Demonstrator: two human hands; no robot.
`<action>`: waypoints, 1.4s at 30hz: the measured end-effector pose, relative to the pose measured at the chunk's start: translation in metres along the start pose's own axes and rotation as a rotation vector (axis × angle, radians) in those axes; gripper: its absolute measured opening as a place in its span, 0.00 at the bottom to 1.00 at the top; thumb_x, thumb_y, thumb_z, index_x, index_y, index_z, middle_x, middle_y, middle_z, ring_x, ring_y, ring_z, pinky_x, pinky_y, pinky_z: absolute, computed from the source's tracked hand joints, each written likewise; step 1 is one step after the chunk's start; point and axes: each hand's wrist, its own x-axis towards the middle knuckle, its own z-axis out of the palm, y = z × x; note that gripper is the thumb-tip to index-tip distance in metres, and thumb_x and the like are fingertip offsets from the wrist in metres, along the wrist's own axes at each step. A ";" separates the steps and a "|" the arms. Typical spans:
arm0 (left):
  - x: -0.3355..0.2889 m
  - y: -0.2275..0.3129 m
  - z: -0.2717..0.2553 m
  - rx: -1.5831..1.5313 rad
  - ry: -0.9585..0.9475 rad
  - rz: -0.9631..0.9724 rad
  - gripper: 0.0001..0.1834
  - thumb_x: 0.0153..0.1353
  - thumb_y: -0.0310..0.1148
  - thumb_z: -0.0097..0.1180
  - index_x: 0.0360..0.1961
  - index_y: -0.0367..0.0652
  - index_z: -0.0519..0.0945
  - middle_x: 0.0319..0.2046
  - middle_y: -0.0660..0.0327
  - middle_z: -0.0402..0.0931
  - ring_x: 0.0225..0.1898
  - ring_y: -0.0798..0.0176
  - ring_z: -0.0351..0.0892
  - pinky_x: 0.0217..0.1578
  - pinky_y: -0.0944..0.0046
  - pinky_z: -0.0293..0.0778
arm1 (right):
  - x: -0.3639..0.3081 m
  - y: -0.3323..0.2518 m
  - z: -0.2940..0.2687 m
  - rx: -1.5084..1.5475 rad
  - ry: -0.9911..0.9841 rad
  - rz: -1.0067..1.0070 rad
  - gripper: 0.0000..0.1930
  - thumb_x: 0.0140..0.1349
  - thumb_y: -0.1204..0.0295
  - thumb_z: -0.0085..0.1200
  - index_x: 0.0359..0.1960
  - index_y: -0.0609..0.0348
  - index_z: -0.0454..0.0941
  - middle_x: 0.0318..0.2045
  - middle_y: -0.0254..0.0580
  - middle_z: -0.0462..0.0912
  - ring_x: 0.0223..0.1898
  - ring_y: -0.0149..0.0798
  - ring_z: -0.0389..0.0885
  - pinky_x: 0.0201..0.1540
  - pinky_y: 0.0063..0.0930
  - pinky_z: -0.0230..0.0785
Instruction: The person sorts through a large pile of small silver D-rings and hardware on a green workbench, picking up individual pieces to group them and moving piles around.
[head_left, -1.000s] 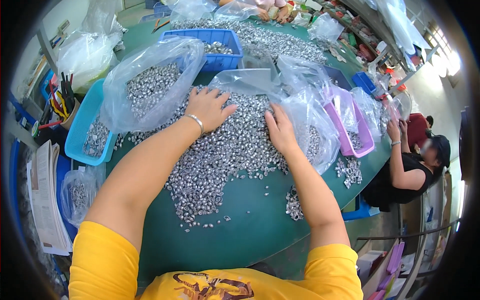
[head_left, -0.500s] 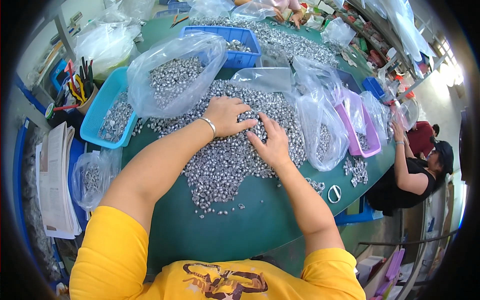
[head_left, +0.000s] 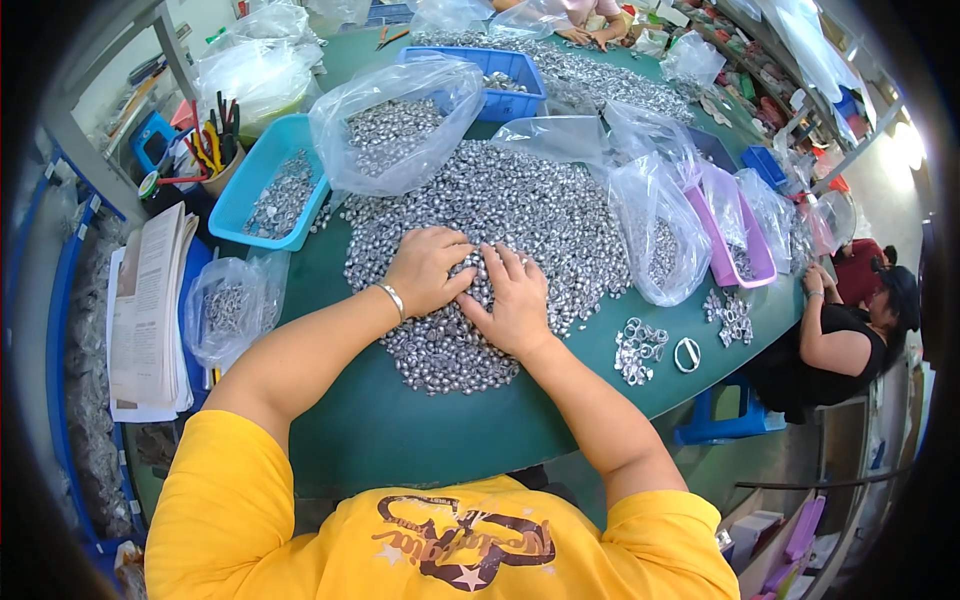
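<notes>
A wide heap of small, rounded silver-grey metal pieces [head_left: 540, 205] covers the middle of the green table. On its nearer part lie both my hands, close together with the thumbs almost meeting. My left hand [head_left: 432, 270], with a silver bangle [head_left: 391, 299] at the wrist, rests palm down, its fingers bent over the pieces. Stretched out and spread, the fingers of my right hand [head_left: 514, 302] press into the heap beside it. Neither hand shows a piece held up; what lies under the palms is hidden. Pieces bunch against the near side of both hands.
Beyond the heap stand a clear bag of pieces [head_left: 385, 180] and a blue crate [head_left: 535, 100]. A turquoise basin [head_left: 222, 222] is at left; a clear bag [head_left: 640, 270] and pink basket [head_left: 768, 275] at right. Metal rings [head_left: 637, 350] lie near a white oval ring [head_left: 687, 355]. Co-workers sit far and right.
My hands have drawn nearer to me on the heap. Its near edge, loose and scattered before, is now more rounded and gathered. The view has shifted slightly; the right co-worker's arm is lower.
</notes>
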 end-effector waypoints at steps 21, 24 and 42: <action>-0.138 0.090 -0.040 0.222 -0.180 -0.343 0.29 0.58 0.39 0.46 0.61 0.43 0.63 0.65 0.53 0.52 0.65 0.43 0.49 0.58 0.35 0.45 | -0.084 -0.060 -0.029 0.030 -0.346 -0.262 0.34 0.51 0.52 0.55 0.61 0.44 0.62 0.63 0.46 0.56 0.63 0.60 0.51 0.58 0.66 0.43; -0.119 0.080 -0.037 0.246 -0.208 -0.331 0.30 0.58 0.40 0.47 0.60 0.39 0.62 0.65 0.55 0.52 0.65 0.45 0.50 0.58 0.36 0.46 | -0.056 -0.047 -0.020 -0.004 -0.340 -0.298 0.32 0.52 0.56 0.54 0.61 0.45 0.62 0.62 0.41 0.60 0.62 0.52 0.56 0.59 0.60 0.46; -0.102 0.063 -0.030 0.203 -0.281 -0.174 0.31 0.59 0.51 0.45 0.60 0.47 0.65 0.63 0.56 0.57 0.63 0.46 0.53 0.57 0.36 0.48 | -0.053 -0.019 -0.031 -0.090 -0.428 -0.302 0.32 0.56 0.49 0.48 0.61 0.51 0.62 0.62 0.44 0.60 0.62 0.58 0.53 0.60 0.62 0.41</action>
